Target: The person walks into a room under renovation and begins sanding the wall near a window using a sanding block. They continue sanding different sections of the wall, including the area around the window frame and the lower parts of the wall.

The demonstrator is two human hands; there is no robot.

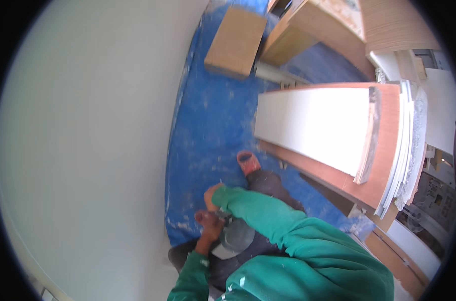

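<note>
My left hand [210, 226] is low in the view, beside a rounded dark grey object [238, 235] that looks like a container. Its fingers are curled and blurred, so I cannot tell whether it grips anything. Just above it, my right hand [211, 197] bends down at the wrist, its fingers mostly hidden by the green sleeve [258, 210]. What lies between the two hands is too small and blurred to make out. A white flat piece [223, 252] shows under the grey object, near my dark trousers.
A pale wall [85, 143] rises close on the left. Blue sheeting [209, 128] covers the floor. A brown box [235, 41] lies ahead. To the right stands a stack of boards [390, 150] with a white panel [311, 124] and a wooden strip [367, 139]. My red shoe [248, 162] is nearby.
</note>
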